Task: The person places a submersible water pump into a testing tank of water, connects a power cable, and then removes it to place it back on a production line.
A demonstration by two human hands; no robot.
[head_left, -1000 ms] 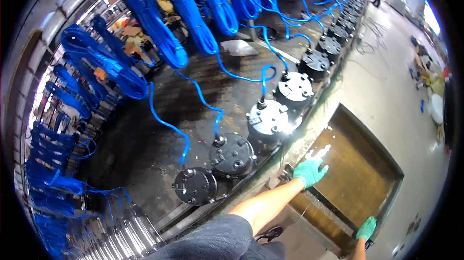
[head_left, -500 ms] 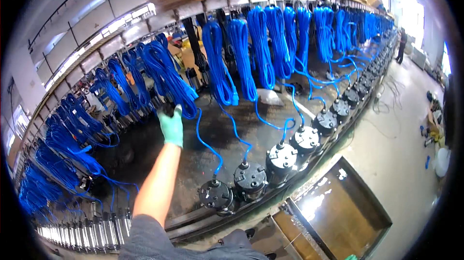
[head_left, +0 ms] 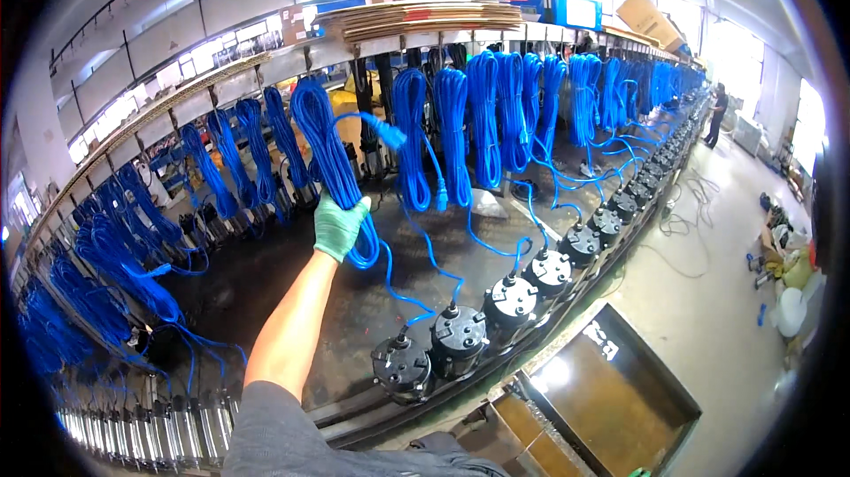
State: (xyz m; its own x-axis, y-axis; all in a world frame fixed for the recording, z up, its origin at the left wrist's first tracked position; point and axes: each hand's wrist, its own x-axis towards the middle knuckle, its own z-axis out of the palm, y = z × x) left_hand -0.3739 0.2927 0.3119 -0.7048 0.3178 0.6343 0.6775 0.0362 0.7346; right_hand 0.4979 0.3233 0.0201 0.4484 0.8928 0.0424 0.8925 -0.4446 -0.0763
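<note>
A coiled blue cable bundle (head_left: 320, 140) is held near its lower end by the left hand (head_left: 338, 227), whose green-gloved fingers are closed around it. It is located above the dark table (head_left: 257, 278), with its top near the rail (head_left: 190, 98). Its long axis is tilted, from upper left down to lower right, and its plug (head_left: 390, 133) is pointed to the right and slightly downward. Of the right hand (head_left: 639, 473) only a green bit is seen at the lower border, so its state cannot be told.

One bundle is held; the others along the rail are too many to be counted surely. In the row of round housings (head_left: 403, 366), the nearest two have dark tops and the next two are brightly lit. One metal tray (head_left: 611, 388) and one distant person (head_left: 715, 118) are seen. The table surface is stained; the floor (head_left: 699, 291) is grey, and bright windows (head_left: 739, 61) are seen behind.
</note>
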